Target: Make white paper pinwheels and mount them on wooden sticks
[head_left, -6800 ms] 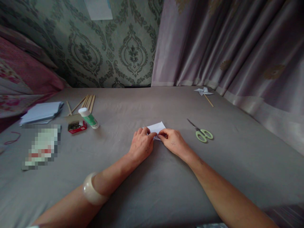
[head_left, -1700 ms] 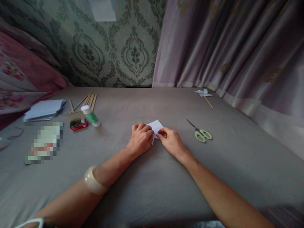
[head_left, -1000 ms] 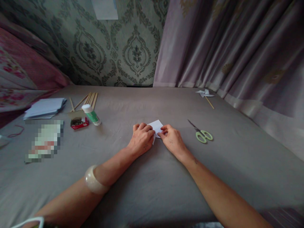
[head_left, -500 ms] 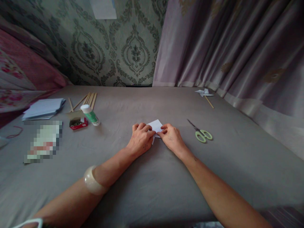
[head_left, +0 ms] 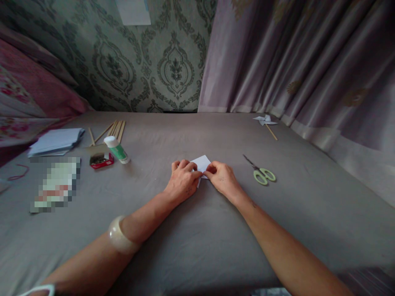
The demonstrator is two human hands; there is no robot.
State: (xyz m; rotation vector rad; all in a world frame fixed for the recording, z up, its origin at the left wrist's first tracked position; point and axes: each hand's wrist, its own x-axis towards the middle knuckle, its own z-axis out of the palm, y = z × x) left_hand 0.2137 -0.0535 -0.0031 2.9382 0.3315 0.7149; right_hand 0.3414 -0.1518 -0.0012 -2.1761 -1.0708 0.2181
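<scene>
Your left hand (head_left: 184, 176) and right hand (head_left: 223, 176) pinch the paper (head_left: 202, 163)
Press evenly at the paper's left and right (scissors (head_left: 258, 169) farther right), or it may skew.

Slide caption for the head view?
Left hand and right hand hold small white paper, left of green-handled metal scissors.

Paper (head_left: 201, 163) btwn bottle (head_left: 118, 151) L & scissors (head_left: 256, 167) R (pinwheel (head_left: 265, 120) behind scissors).

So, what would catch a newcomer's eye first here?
Probably the left hand and right hand, both on white paper at the centre. The green-handled scissors lie to their right, with a pinwheel farther back. A pale bangle circles the left forearm.
</scene>
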